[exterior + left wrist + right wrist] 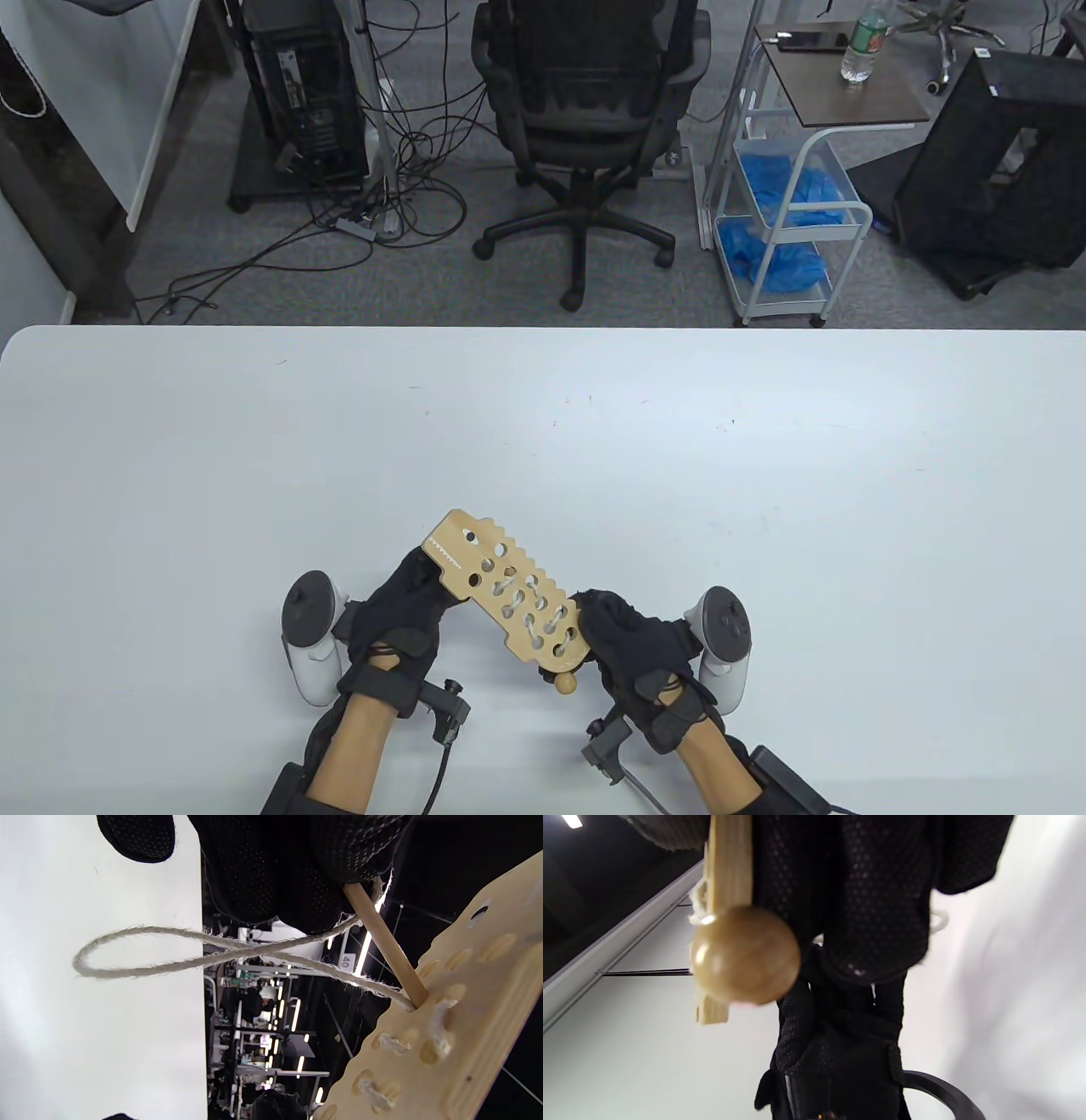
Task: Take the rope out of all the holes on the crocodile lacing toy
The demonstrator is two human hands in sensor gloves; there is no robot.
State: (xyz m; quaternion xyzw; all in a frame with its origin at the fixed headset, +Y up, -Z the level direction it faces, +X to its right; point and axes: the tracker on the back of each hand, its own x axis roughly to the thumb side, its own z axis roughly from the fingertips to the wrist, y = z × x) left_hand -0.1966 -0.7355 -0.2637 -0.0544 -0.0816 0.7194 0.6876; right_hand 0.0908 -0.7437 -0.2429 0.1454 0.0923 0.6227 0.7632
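The wooden crocodile lacing toy (pixel 502 592) is held above the table, head pointing away to the left. White rope (pixel 543 624) is laced through several holes near its tail end. My right hand (pixel 611 624) grips the tail end; a round wooden bead (pixel 564 682) hangs below it, and shows close in the right wrist view (pixel 745 955). My left hand (pixel 417 587) is under the head end. In the left wrist view its fingers (pixel 297 870) pinch a wooden needle (pixel 384 944) that sticks in a hole of the board (pixel 462 1035), with a rope loop (pixel 140 950) trailing.
The white table (pixel 764 509) stretches around and beyond the toy. An office chair (pixel 585 110), a wire cart (pixel 789 212) and cables stand on the floor past the table's far edge.
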